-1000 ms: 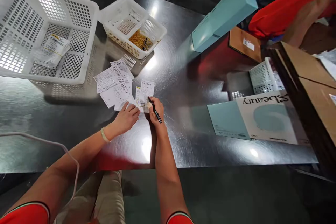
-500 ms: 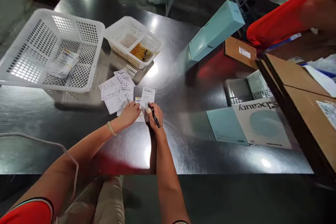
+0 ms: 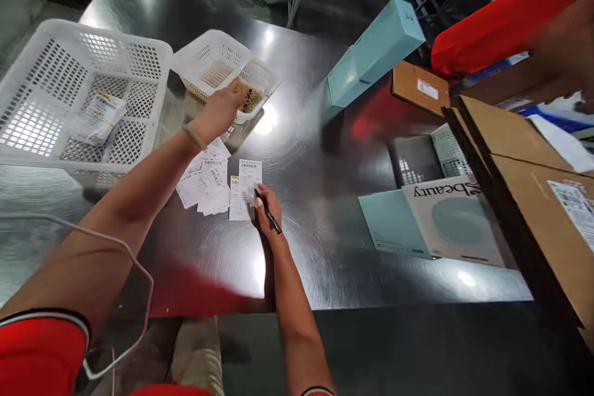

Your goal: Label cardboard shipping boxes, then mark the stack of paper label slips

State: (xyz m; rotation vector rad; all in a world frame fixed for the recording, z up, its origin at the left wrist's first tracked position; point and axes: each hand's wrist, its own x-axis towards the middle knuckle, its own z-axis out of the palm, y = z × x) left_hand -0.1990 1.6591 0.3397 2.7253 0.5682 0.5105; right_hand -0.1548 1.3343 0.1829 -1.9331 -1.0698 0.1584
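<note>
My left hand (image 3: 224,110) reaches over the near wall of the small white basket (image 3: 183,68). Its fingertips are among yellow rubber bands (image 3: 251,99) in the right compartment, so I cannot make out whether they grip any. My right hand (image 3: 270,211) is closed round a black marker pen (image 3: 269,213), its tip pointing up and left. That hand rests at the right edge of a printed slip (image 3: 249,174), which lies beside another slip with a yellow mark (image 3: 234,197). A loose pile of printed slips (image 3: 208,182) lies to their left, partly under my left forearm.
A large white basket (image 3: 160,68) holding bagged slips stands at the left. Pale blue boxes (image 3: 375,52) stand on the steel table (image 3: 320,272), with a flat printed box (image 3: 455,219) and cardboard (image 3: 533,167) at the right. A white cable (image 3: 93,229) crosses my left arm. A red-sleeved person is at the far right.
My left hand has left the slips and moved up to the rubber bands in the small basket. My right hand still holds the marker, near the slip's right edge.
</note>
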